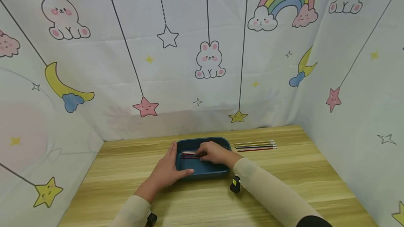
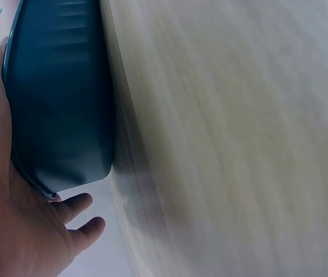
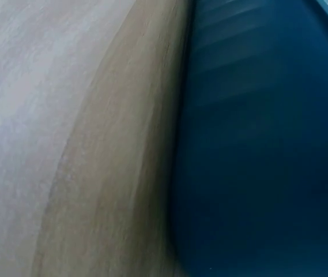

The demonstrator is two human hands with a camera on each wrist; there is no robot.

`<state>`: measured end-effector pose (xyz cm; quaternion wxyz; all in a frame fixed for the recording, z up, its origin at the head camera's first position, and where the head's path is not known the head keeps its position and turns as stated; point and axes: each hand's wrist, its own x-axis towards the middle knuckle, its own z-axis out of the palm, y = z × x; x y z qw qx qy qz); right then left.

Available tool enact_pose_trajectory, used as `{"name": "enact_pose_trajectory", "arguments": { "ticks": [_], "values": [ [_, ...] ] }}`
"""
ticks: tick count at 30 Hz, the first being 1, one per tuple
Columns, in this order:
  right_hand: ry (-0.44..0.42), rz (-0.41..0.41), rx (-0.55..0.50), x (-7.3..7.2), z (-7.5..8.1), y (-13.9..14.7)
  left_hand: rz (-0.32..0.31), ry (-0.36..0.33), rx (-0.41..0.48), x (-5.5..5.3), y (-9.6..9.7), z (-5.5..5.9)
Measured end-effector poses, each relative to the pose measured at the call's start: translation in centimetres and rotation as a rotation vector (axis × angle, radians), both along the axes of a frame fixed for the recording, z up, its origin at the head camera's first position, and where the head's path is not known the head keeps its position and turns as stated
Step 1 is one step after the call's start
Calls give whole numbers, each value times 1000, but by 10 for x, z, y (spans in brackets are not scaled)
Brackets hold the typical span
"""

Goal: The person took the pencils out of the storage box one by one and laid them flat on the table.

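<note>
A dark blue tray (image 1: 202, 175) with raised walls stands on the table, and its ribbed outer side fills much of both wrist views. My left hand (image 1: 168, 166) rests against its left end, fingers fairly straight along the wall and thumb over the front rim. In the left wrist view, that hand (image 2: 22, 225) touches the rim at a corner. My right hand (image 1: 215, 152) reaches inside the tray with bent fingers, pinching a red pencil (image 1: 190, 157). More pencils (image 1: 188, 152) lie just behind it. Their right ends are hidden by the fingers. The right wrist view does not show the hand.
To the right of the tray, several pencils (image 1: 255, 146) lie side by side on the wood-grain table (image 1: 284, 181). A white cloth backdrop (image 1: 176, 80) printed with rabbits and stars rises behind the table and on both sides.
</note>
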<state>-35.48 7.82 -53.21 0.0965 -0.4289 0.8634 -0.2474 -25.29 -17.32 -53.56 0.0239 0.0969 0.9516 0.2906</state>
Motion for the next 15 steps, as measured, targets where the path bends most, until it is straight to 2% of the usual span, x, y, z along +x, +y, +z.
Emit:
{"name": "enact_pose_trajectory", "arguments": {
  "ticks": [6, 15],
  "values": [
    [-18, 15, 19, -1, -2, 0, 0, -8, 4, 1, 0, 0],
    [5, 35, 30, -3, -3, -2, 5, -15, 5, 2, 1, 2]
  ]
}}
